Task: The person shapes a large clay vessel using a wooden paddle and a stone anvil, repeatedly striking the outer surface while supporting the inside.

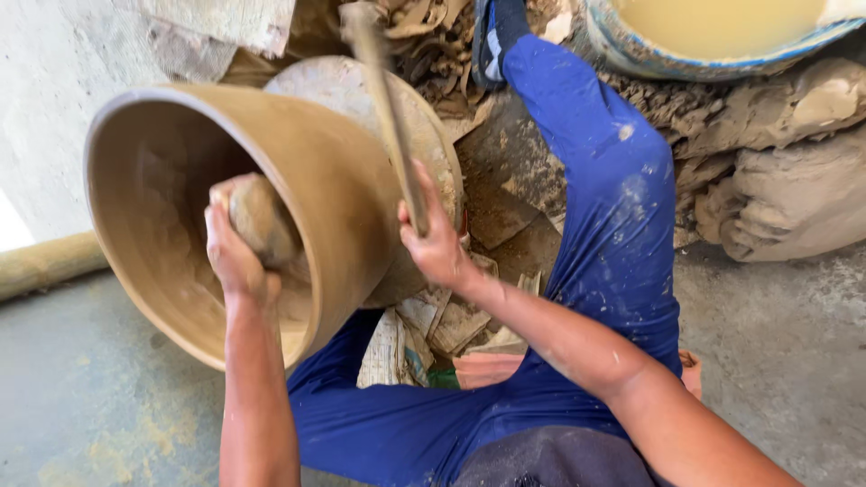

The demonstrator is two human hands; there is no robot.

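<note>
A large unfired clay pot [325, 171] lies tilted on its side over my lap, its wide mouth facing me on the left. My left hand [233, 257] reaches inside the mouth and grips a rounded stone [262, 216] pressed against the inner wall. My right hand [435, 239] holds a wooden paddle [383, 99] by its handle, the blade raised and blurred over the pot's outer wall. Behind the pot a round clay-caked disc [424, 117] shows. My legs in blue trousers [613, 207] stretch out beneath and beside the pot.
A basin with a blue rim [631, 54] holding yellowish liquid stands at the top right. Lumps of grey clay [794, 180] pile at the right. Folded sacks and paper [433, 329] lie between my legs. A pale wall [45, 117] and a concrete floor [90, 388] lie at the left.
</note>
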